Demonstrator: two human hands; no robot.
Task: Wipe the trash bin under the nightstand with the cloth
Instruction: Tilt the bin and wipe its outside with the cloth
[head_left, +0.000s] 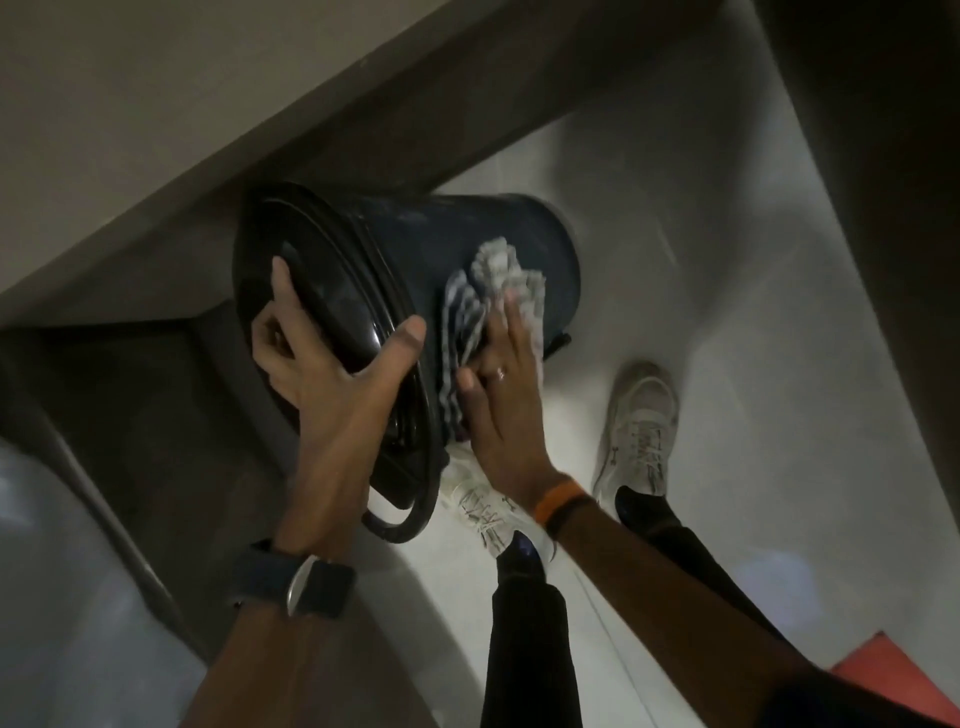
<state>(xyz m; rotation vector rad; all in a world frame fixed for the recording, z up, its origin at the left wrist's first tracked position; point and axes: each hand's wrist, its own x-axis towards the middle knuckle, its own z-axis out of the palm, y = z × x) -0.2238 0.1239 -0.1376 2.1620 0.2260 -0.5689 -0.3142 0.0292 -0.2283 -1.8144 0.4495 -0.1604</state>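
A dark blue trash bin (415, 244) with a black lid is held tilted above the floor, its lid facing me and to the left. My left hand (332, 369) grips the lid's rim, thumb over the edge and fingers spread across the lid. My right hand (506, 384) lies flat on the bin's side and presses a striped grey-and-white cloth (493, 286) against it. The cloth bunches up beyond my fingertips. A black wire handle (410, 514) hangs from the bin's lower edge.
A dark wooden nightstand (156, 410) stands at the left, behind the bin. My two white shoes (641, 431) are on the pale tiled floor (727, 260) below the bin. A wall (156, 104) runs across the top left. Something red (883, 670) lies at the bottom right.
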